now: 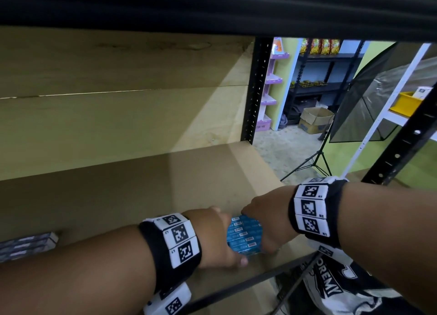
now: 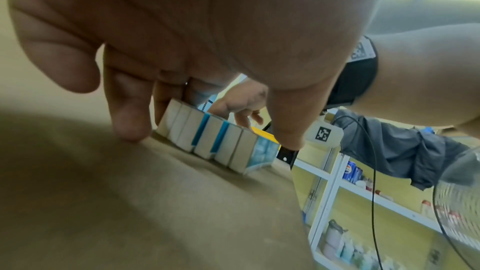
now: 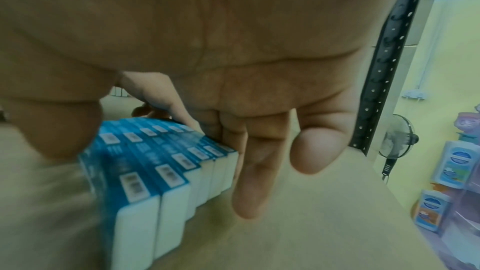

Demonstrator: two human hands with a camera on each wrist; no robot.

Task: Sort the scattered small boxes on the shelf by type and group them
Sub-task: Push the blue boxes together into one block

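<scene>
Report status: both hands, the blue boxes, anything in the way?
Left hand and right hand press a row of blue boxes between them on the shelf. Grey boxes grouped far left. Nothing blocking.

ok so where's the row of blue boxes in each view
Head: the row of blue boxes sits low and right of centre, between the left hand and right hand.
Left wrist: centre, beyond the fingers, white ends showing.
Right wrist: lower left, running away from the camera.
Shared landmark: the brown shelf board under the row, seen in all three views.
</scene>
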